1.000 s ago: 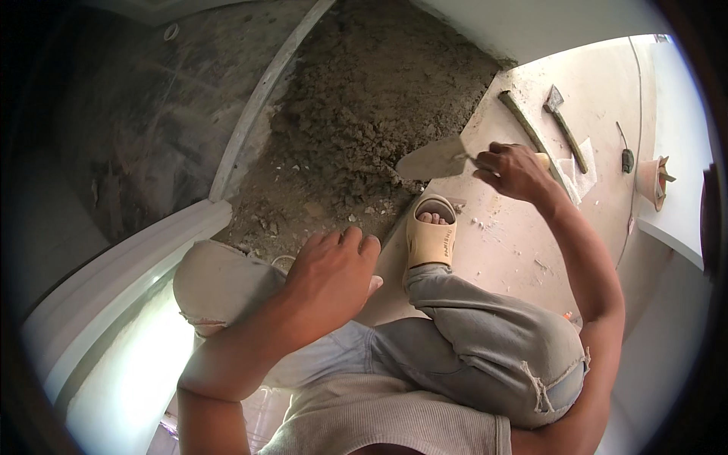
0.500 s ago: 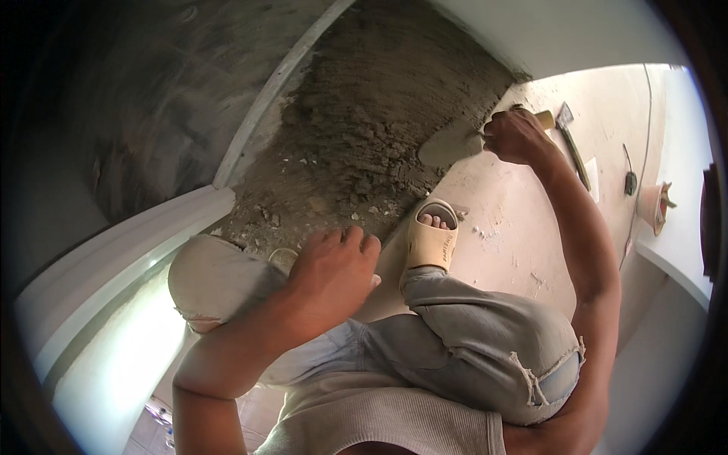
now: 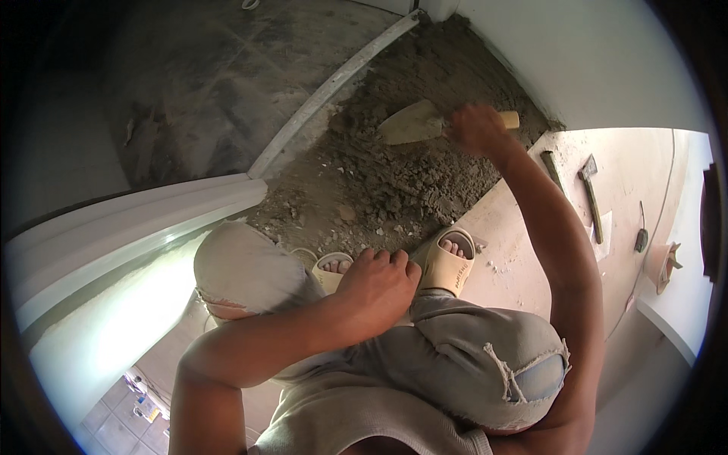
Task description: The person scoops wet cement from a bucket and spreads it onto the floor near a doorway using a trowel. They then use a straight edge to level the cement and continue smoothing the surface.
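Note:
My right hand (image 3: pixel 476 130) is closed around the trowel, whose pale yellow handle end (image 3: pixel 512 119) sticks out past the fist. Its flat, pointed metal blade (image 3: pixel 412 123) lies over damp grey-brown mortar (image 3: pixel 409 171), which is lumpy and loose. My left hand (image 3: pixel 383 292) hangs above my lap, between my knees, with its fingers loosely curled. Nothing shows in it, though the palm is hidden.
A pale strip (image 3: pixel 334 91) divides the mortar from a dark, dusty floor (image 3: pixel 197 98). White moulding (image 3: pixel 144 220) runs along the left. A hammer-like tool (image 3: pixel 591 193) lies on the light floor beside a dark bar (image 3: pixel 552 167). My sandal (image 3: pixel 449 265) stands at the mortar's near edge.
My right hand has carried the trowel left, from the mortar's right edge to over its middle. The view has shifted, and my left hand now sits nearer my right foot.

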Motion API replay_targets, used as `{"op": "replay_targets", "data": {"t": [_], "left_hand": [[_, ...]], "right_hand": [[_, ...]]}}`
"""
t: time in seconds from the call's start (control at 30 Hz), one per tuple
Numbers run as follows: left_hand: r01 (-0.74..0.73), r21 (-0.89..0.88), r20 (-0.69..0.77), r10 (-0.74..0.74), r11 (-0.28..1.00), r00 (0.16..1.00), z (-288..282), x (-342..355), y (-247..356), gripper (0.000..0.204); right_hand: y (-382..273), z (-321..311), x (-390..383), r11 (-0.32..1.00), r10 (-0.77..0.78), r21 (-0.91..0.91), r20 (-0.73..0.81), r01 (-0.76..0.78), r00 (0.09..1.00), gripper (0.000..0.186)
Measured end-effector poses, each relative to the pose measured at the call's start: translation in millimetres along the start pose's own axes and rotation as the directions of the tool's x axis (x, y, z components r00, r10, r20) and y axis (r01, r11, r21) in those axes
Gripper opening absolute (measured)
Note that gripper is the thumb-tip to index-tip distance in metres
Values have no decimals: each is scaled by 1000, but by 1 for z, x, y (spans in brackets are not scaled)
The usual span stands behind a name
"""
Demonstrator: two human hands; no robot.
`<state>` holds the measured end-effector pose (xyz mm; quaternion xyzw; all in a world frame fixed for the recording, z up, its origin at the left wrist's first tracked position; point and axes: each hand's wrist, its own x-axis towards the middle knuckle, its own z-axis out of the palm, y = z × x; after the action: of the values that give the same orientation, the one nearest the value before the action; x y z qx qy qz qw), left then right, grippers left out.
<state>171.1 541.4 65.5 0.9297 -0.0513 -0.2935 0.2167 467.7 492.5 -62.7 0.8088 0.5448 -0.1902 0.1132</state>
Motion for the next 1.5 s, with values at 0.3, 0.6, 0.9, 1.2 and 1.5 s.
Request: {"op": "replay_targets", "data": {"t": [0.3, 0.6, 0.9, 1.2, 1.5], "left_hand": [[11, -49, -44, -13, 999, 999, -5, -6, -1, 40], [357, -208, -160, -392, 910, 906, -147, 10, -143, 48], [411, 511, -112, -415, 755, 903, -53, 73, -320, 51], [142, 708, 72, -271, 692, 960, -26, 110, -336, 106], [119, 688, 94, -251, 716, 963, -22, 106, -343, 113]], "right_hand": [[-32, 22, -63, 446, 267, 820, 261, -359, 928, 40], [-49, 62, -58, 162, 57, 944, 282, -288, 958, 44], [-29, -44, -121, 846, 42, 530, 51, -63, 998, 29], [14, -26, -118, 999, -9, 34, -41, 11, 999, 28], [19, 14, -23, 949, -281, -206, -205, 239, 938, 32]]}}
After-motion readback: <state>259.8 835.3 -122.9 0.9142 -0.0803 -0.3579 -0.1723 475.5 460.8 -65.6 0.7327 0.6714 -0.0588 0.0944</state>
